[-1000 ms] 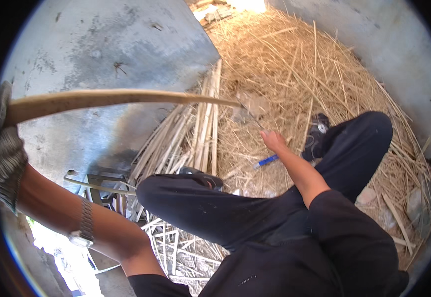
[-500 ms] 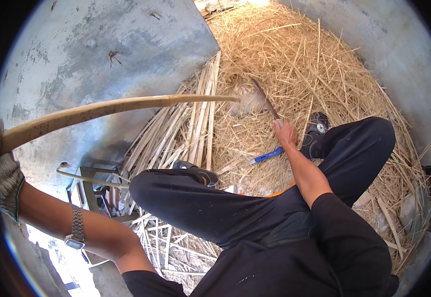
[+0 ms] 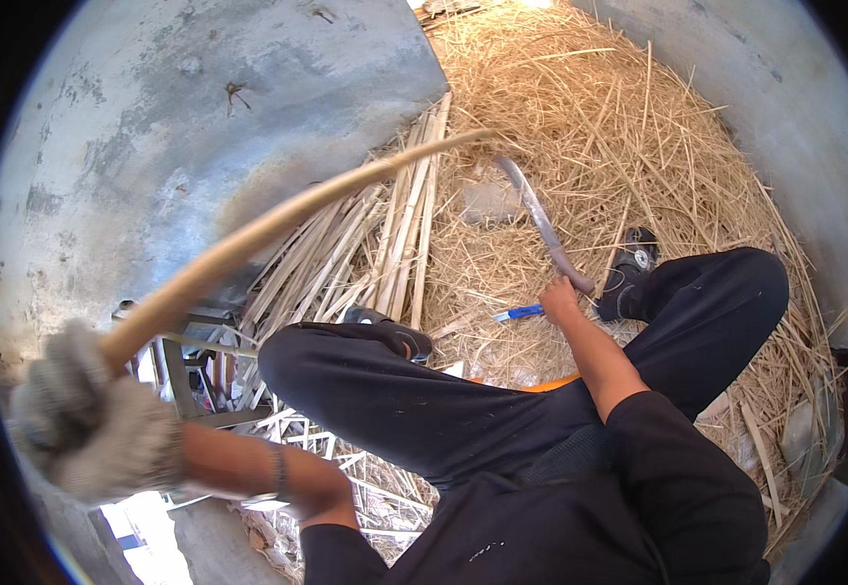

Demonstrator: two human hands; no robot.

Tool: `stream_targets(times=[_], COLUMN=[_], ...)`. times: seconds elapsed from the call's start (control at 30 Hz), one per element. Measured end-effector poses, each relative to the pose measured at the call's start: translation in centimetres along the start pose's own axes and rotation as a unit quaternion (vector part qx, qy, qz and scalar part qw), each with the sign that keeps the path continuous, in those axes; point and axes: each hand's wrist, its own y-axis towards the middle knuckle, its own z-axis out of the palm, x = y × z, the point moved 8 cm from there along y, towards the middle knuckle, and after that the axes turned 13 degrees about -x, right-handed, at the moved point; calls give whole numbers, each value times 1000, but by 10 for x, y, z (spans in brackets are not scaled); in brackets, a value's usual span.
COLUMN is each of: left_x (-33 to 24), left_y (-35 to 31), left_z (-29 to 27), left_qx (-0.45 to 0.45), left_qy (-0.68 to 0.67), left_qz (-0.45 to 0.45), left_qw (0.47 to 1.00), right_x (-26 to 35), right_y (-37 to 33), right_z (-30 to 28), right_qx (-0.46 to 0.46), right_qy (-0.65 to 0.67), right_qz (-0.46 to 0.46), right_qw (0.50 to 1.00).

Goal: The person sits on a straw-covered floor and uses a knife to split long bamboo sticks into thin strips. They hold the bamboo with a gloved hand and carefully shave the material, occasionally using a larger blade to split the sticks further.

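My left hand (image 3: 102,414), in a knitted work glove, is closed around the lower end of a bamboo pole (image 3: 278,214). The pole slants up and away to the right, its far end over the straw. My bare right hand (image 3: 562,295) is at the handle of a curved long-bladed knife (image 3: 539,210), fingers bent against it. The blade points away from me, its tip close to the pole's far end. Beside the right hand a blue utility knife (image 3: 521,312) lies on the straw, partly hidden by the hand.
Straw-like shavings (image 3: 580,117) cover the floor ahead, with a flat stone block (image 3: 491,202) among them. Split bamboo strips (image 3: 409,214) lean along the grey wall (image 3: 180,127) at left. A dark metal frame (image 3: 182,375) stands beside my left knee. My bent legs (image 3: 375,409) flank the work area.
My left hand has come inward and the bamboo pole now tilts upward to the right. My right hand has drawn slightly nearer, and the curved knife has turned, showing its flat side.
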Motion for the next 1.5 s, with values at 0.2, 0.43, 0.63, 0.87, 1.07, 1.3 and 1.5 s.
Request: stream_targets(times=[0.2, 0.43, 0.63, 0.87, 1.07, 1.3, 1.5], left_x=[34, -2, 92, 88, 55, 72, 76], left_y=[-91, -129, -145, -187, -177, -185, -223], left_z=[-41, -41, 18, 20, 41, 48, 35], left_qx=[-38, -337, -72, -287, -67, -23, -125], left_qy=[17, -16, 114, 345, 398, 444, 332], left_qz=[-7, 197, 127, -19, 93, 33, -73], left_qw=[999, 920, 983, 893, 910, 895, 932], right_x=[-6, -68, -15, 80, 74, 85, 95], right_y=[23, 13, -48, -133, -131, -141, -169], right_z=[-96, -285, -451, -482, -454, -442, -455], right_qx=[134, 96, -151, -193, -239, -201, -297], right_qy=[29, 261, 509, 528, 561, 522, 519], right_qz=[67, 189, -11, -179, -182, -221, -270], right_qw=[988, 942, 847, 807, 771, 799, 755])
